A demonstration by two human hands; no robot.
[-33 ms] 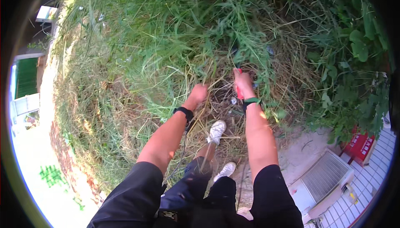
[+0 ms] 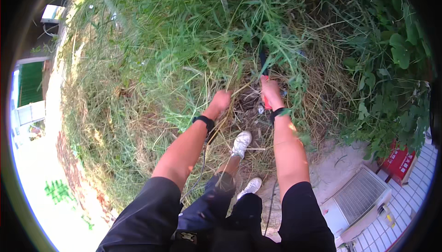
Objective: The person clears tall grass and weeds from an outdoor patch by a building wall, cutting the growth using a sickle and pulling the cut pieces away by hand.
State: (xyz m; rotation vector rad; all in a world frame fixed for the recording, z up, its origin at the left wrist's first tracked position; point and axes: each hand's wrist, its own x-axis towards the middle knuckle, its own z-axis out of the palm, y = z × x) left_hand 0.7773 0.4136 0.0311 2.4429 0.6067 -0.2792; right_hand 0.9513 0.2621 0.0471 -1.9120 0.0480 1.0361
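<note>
My left hand point(image 2: 221, 100) is closed around several grass stalks point(image 2: 212, 127) that run down past the wrist and up toward the green growth. To its right, my right hand point(image 2: 271, 90) grips a red-handled tool point(image 2: 266, 103). A narrow dark part reaches away from the handle into tall weeds point(image 2: 271, 31), where leaves hide its far end, so its exact kind cannot be told. Both hands are low over the growth, a short gap between them. Dry straw and bare soil point(image 2: 246, 107) lie in that gap.
Dense grass point(image 2: 152, 63) fills the left and far side. Broad-leaved vines point(image 2: 398, 51) hang at the right. An outdoor air-conditioner unit point(image 2: 361, 194) and a red box point(image 2: 399, 160) stand by a white-tiled wall point(image 2: 410, 210). My white shoes point(image 2: 241, 143) are on straw-strewn ground.
My right hand has shifted slightly to the right and nearer, and more of the tool's dark part shows beyond it. My left hand keeps its grip, almost in place.
</note>
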